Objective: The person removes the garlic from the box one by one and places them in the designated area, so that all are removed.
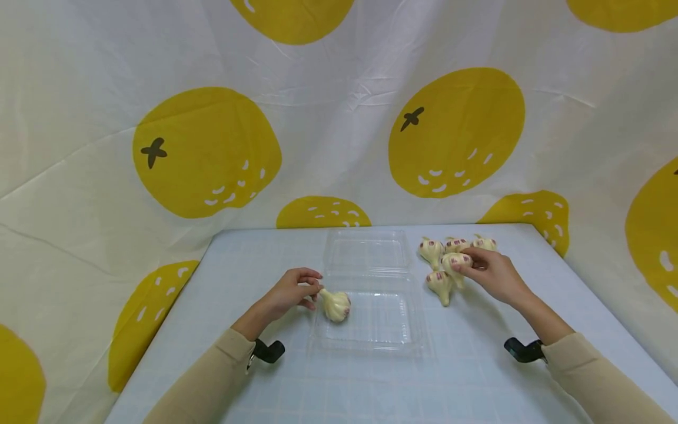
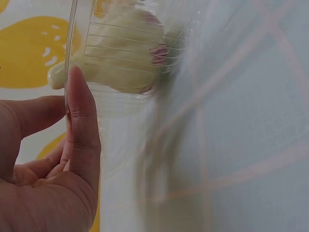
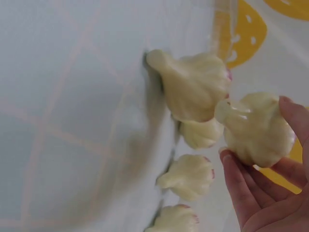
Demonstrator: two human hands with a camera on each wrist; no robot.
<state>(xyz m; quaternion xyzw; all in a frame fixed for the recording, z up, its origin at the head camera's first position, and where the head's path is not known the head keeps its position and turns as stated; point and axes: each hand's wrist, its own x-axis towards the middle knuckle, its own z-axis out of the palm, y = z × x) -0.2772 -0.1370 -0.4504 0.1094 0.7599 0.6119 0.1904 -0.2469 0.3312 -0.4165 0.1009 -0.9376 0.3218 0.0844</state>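
Note:
A clear plastic container (image 1: pixel 371 347) lies with its hinged lid (image 1: pixel 365 253) folded back. Inside, at its left side, rests one garlic bulb (image 1: pixel 336 306), its stem reaching the rim. My left hand (image 1: pixel 292 290) pinches the container's left rim beside that stem, as the left wrist view shows. To the right of the container, my right hand (image 1: pixel 492 274) grips another garlic bulb (image 3: pixel 260 128) between thumb and fingers, held above the cluster. Below it in the head view lies a garlic bulb (image 1: pixel 439 285), the closest of the loose ones.
More garlic bulbs lie behind the held one, among them one at the left (image 1: pixel 431 252) and one at the right (image 1: pixel 484 242). A pale checked cloth (image 1: pixel 238 253) covers the table. White fabric with yellow fruit prints (image 1: pixel 328 118) hangs behind and at the sides.

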